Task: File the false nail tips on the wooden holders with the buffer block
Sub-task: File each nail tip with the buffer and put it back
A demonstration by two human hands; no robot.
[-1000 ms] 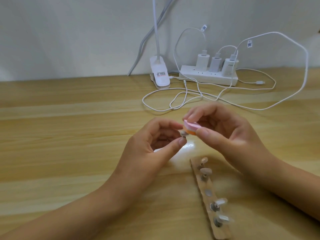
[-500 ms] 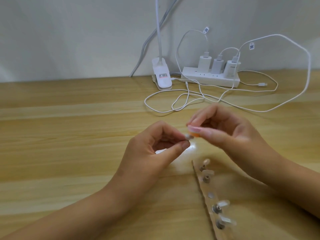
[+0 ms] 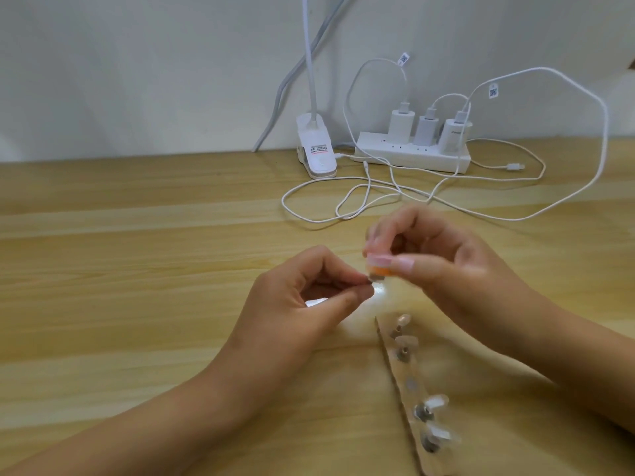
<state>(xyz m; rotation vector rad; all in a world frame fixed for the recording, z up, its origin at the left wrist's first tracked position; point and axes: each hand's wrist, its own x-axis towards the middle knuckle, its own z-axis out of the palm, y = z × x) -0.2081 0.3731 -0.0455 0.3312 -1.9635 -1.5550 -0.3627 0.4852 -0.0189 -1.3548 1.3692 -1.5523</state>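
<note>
Head view: pinching one nail tip (image 3: 374,278) in the left hand (image 3: 292,304), pressing the buffer block (image 3: 379,264), gripped by the right hand (image 3: 446,262), against it; apparently leaving four tips (image 3: 436,403) unfiled on the wooden strip (image 3: 400,371).

A pale wooden table (image 3: 137,252) meets a plain off-white wall (image 3: 137,63) — at the back, a white clip lamp (image 3: 316,152), a power strip (image 3: 412,158) with three chargers (image 3: 426,130), loose white cables (image 3: 515,220).

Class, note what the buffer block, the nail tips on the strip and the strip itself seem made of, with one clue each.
Buffer block: likely foam, matt; pink over orange layers. Strip: matt brown, cardboard or thin wood; which is unclear. Nail tips: clear glossy plastic, seemingly; the strip shows through.
</note>
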